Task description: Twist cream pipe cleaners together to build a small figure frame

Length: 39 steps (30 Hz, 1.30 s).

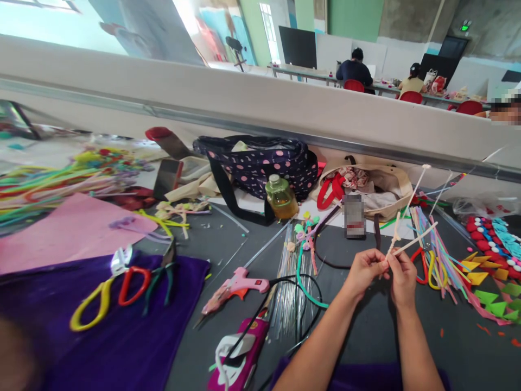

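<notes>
My left hand (368, 266) and my right hand (404, 277) meet over the dark table at the right of the view. Both are closed, fingertips pinching a cream pipe cleaner (398, 234) between them. It is twisted together just above the fingers. One long end rises up, and another sticks out to the upper right. Close beside my right hand lie scissors (437, 269) with red and yellow handles, next to a bundle of pastel pipe cleaners (433, 239). A teal pipe cleaner (302, 279) lies left of my left forearm.
Left of my arms are a pink glue gun (244, 283), clear glue sticks (287, 304), a magenta power strip (254, 331) and cords. Scissors (97, 301) and pliers (165, 271) rest on purple cloth (134, 347). Behind stand a bottle (280, 198), a patterned bag (260, 165) and a phone (354, 217).
</notes>
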Available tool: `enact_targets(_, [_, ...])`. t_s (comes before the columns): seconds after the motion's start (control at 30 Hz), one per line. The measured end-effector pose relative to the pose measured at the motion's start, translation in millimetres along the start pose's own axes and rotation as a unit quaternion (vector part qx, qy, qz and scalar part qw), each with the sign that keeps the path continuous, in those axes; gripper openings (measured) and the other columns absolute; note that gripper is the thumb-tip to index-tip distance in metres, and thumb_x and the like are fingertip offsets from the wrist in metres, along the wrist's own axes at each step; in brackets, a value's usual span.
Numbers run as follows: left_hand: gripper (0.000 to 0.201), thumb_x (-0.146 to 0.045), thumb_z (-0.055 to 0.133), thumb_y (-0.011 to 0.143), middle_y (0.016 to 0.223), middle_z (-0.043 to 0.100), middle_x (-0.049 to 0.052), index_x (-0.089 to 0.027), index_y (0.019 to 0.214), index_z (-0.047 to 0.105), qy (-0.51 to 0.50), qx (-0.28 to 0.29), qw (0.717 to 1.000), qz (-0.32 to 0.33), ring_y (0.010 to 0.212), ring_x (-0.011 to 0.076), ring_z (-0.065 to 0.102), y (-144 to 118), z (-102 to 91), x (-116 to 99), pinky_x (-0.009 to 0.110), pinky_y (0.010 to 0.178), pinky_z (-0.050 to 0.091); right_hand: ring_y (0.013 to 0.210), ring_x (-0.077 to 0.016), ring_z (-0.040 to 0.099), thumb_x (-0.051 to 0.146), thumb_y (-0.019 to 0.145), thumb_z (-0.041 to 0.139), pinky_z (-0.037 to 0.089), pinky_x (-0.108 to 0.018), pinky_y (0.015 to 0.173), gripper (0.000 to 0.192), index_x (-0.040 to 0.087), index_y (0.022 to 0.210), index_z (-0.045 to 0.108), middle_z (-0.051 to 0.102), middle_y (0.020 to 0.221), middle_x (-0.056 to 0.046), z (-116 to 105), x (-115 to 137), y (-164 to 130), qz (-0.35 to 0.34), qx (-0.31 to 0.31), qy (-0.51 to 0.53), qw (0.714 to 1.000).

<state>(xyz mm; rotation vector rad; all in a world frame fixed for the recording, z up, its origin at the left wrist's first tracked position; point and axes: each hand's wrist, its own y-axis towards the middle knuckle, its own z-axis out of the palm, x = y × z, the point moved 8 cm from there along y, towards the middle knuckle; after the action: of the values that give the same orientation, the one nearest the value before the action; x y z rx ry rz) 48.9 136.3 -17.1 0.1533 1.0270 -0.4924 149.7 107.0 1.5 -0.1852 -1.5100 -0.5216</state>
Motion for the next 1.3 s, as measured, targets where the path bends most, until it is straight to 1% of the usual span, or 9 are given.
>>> enact_targets(0.23, [0.035,-0.041,0.076,0.065,0.060,0.061,0.003,-0.011,0.070,0.058,-0.030,0.071,0.997,-0.027,0.050,0.0116,0.058,-1.3,6.0,1.6,0.021,0.051,0.039,0.065,-0.0134,0.050,0.038,0.081,0.058,0.041,-0.024,0.060,0.019,0.019,0.079,0.058,0.054,0.072,0.001,2.8,2.8,-0.9,-0.003,0.032,-0.021,0.999])
enact_targets(0.33, [0.035,-0.039,0.077,0.064,0.061,0.060,0.002,-0.011,0.072,0.058,-0.027,0.054,0.998,-0.025,0.051,0.0105,0.058,0.6,3.4,2.7,0.020,0.051,0.039,0.070,-0.0147,0.052,0.037,0.081,0.059,0.043,-0.026,0.063,0.018,0.019,0.081,0.058,0.055,0.077,0.000,-2.8,5.4,-1.0,-0.025,-0.003,-0.052,0.998])
enact_targets(0.43, [0.038,-0.035,0.082,0.057,0.064,0.060,0.001,-0.011,0.075,0.058,-0.018,0.023,0.999,-0.014,0.053,0.0104,0.059,2.3,-1.4,1.4,0.020,0.052,0.040,0.070,-0.0155,0.053,0.038,0.079,0.060,0.044,-0.027,0.065,0.019,0.019,0.079,0.058,0.056,0.078,0.000,-6.4,9.2,-1.3,-0.048,-0.031,-0.073,0.996])
enact_targets(0.63, [0.039,-0.041,0.081,0.056,0.060,0.058,0.000,-0.011,0.069,0.059,0.023,-0.012,1.000,0.007,0.049,0.0095,0.057,1.4,-8.9,-5.7,0.020,0.048,0.038,0.072,-0.0161,0.053,0.036,0.079,0.061,0.044,-0.028,0.067,0.018,0.018,0.074,0.058,0.055,0.076,-0.001,-2.7,16.1,-1.4,-0.066,-0.024,-0.059,0.996])
enact_targets(0.83, [0.037,-0.040,0.080,0.058,0.057,0.057,0.000,-0.011,0.068,0.060,0.019,-0.004,1.000,0.002,0.048,0.0102,0.057,1.1,-8.0,-6.0,0.019,0.046,0.033,0.071,-0.0153,0.053,0.034,0.078,0.063,0.044,-0.027,0.064,0.017,0.018,0.074,0.059,0.056,0.075,0.000,-0.4,13.2,-0.1,-0.043,-0.004,-0.025,0.999])
enact_targets(0.97, [0.037,-0.040,0.080,0.058,0.055,0.058,0.000,-0.011,0.068,0.060,-0.005,0.017,1.000,-0.014,0.047,0.0104,0.056,0.1,-4.4,-3.7,0.020,0.047,0.035,0.065,-0.0134,0.052,0.034,0.077,0.065,0.043,-0.025,0.059,0.017,0.017,0.073,0.061,0.056,0.072,0.000,0.7,9.4,-0.3,-0.016,-0.004,0.023,1.000])
enact_targets(1.17, [0.035,-0.040,0.078,0.062,0.060,0.062,0.003,-0.010,0.070,0.060,-0.046,0.065,0.996,-0.037,0.047,0.0114,0.057,-1.9,4.4,1.5,0.022,0.050,0.039,0.042,-0.0074,0.042,0.034,0.076,0.066,0.034,-0.020,0.035,0.017,0.019,0.077,0.058,0.048,0.065,0.004,9.5,0.6,-3.9,0.057,0.032,0.111,0.992])
enact_targets(1.23, [0.035,-0.040,0.078,0.063,0.060,0.062,0.004,-0.010,0.070,0.060,-0.041,0.061,0.997,-0.038,0.048,0.0115,0.058,-1.2,5.0,3.0,0.022,0.051,0.040,0.042,-0.0074,0.042,0.035,0.076,0.065,0.034,-0.019,0.035,0.018,0.019,0.078,0.056,0.048,0.064,0.005,6.5,1.2,-3.3,0.048,0.021,0.094,0.994])
enact_targets(1.3, [0.036,-0.040,0.079,0.061,0.061,0.062,0.003,-0.010,0.071,0.060,-0.029,0.046,0.998,-0.033,0.049,0.0113,0.059,0.0,3.9,3.0,0.021,0.051,0.039,0.049,-0.0088,0.045,0.034,0.077,0.065,0.037,-0.020,0.041,0.018,0.018,0.076,0.056,0.049,0.066,0.003,0.1,6.0,-1.7,0.010,-0.006,0.048,0.999])
